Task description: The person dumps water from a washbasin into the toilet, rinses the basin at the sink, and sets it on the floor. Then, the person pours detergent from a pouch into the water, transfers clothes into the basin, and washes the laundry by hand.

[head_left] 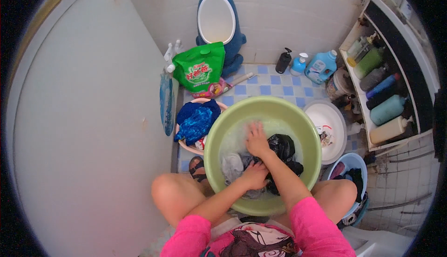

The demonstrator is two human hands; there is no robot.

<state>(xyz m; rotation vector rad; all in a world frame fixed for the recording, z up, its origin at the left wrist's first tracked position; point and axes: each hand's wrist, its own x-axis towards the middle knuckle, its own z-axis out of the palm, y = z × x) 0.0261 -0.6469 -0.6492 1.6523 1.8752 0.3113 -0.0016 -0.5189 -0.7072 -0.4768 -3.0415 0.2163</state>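
Observation:
A large green plastic basin (262,102) with cloudy, sudsy water stands between my knees. In it lie black wet clothes (281,147) on the right and grey wet clothes (232,168) on the left. My left hand (254,176) rests on the clothes near the middle, its fingers partly sunk among them; whether it grips any fabric does not show. Just beyond it, my right hand (257,140) is over the foamy water beside the black clothes, fingers spread, slightly blurred and holding nothing. The forearms lie close together.
Left of the basin is a pink basin (223,106) with blue clothes. Behind stand a green detergent bag (202,65) and a blue child's urinal (216,16). At right are a white basin (330,112), a light-blue bucket (363,173) with clothes, detergent bottles (321,66) and a bottle-filled shelf (394,141).

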